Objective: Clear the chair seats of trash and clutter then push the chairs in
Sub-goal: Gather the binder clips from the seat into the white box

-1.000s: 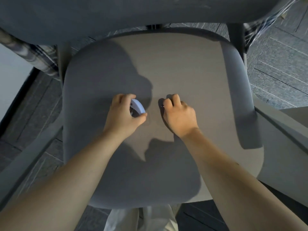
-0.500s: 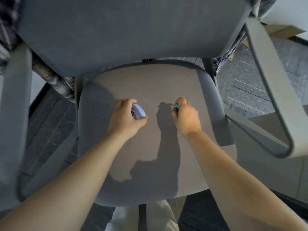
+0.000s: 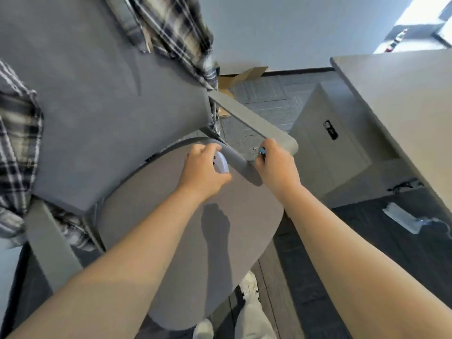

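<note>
your left hand (image 3: 204,168) is clenched around a small pale blue rounded piece (image 3: 221,162), and your right hand (image 3: 275,165) grips a little binder clip (image 3: 259,151) between its fingers. a second ago both hands were low on the chair seat (image 3: 220,241), picking these up; now they have lifted and swung toward the right armrest (image 3: 256,123), and the view has turned toward the worktop (image 3: 396,99). the seat looks bare, so clearing seems done here. the clutter needs a place, perhaps that worktop, before you push the chair in. a plaid shirt (image 3: 19,133) hangs on the backrest.
</note>
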Motion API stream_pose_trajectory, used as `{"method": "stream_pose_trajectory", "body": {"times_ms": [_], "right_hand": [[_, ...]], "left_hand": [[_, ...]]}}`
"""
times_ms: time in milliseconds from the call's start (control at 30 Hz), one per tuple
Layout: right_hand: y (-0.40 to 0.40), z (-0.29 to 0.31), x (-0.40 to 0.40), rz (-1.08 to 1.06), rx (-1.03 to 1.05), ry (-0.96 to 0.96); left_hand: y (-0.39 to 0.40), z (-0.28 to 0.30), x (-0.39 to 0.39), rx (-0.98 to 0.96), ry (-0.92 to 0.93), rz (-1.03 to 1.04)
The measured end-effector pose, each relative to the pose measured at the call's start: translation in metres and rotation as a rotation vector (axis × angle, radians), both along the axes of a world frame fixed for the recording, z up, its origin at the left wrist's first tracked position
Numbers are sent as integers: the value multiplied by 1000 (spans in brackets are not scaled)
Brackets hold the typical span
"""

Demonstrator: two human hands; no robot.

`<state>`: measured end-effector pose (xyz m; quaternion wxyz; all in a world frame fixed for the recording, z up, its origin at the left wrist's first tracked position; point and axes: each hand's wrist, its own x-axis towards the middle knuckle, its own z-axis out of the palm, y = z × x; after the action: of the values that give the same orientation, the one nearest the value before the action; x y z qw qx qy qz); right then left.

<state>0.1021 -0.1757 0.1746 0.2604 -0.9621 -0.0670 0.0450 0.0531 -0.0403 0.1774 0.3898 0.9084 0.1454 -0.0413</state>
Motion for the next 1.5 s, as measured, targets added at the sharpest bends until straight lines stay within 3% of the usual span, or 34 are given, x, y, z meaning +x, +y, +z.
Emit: {"method": "stream_pose_trajectory", "body": {"times_ms": [400, 767, 1133, 1500], "right_hand": [[-217, 93, -149, -612, -49, -159], [-373, 140, -384, -1078, -154, -254], [-465, 159, -601, -1479, -155, -269], [-612, 140, -644, -1720, -108, -235]], "left_hand": [[-196, 86, -53, 5, -70, -694], [-385, 129, -214, -141, -128, -1191], [-535, 155, -382, -184, -100, -1538], [-725, 146, -411, -109, -133, -1670]]}}
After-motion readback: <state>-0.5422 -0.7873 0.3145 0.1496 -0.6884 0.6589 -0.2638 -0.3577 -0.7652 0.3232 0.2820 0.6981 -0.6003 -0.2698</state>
